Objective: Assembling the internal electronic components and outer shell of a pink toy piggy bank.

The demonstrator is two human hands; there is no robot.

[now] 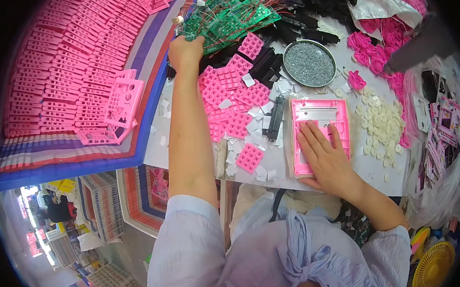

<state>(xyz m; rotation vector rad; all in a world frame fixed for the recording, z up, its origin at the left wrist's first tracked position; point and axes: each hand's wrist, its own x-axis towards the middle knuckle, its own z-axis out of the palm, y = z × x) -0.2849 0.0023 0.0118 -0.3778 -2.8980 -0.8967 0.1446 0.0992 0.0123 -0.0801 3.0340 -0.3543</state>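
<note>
My left hand point(186, 52) reaches to the far left of the table, at the near edge of a heap of green circuit boards point(234, 19) with thin wires. Its fingers are curled together; what they pinch is hidden behind them. My right hand point(321, 151) lies on a pink plastic casing point(341, 106), fingers stretched out over its inside. A silvery strip with dark lines crosses the casing's far end. Just left of the casing sits a black plastic part point(276, 119). Pink button pads point(232, 78) lie heaped between my hands.
A striped bin point(132, 60) of stacked pink casings stands at left. Beyond my right hand is a round dish of small screws point(309, 63). White discs point(380, 125), pink parts point(371, 53) and a plastic bag point(440, 184) lie to the right. Black parts point(321, 3) pile up at the back.
</note>
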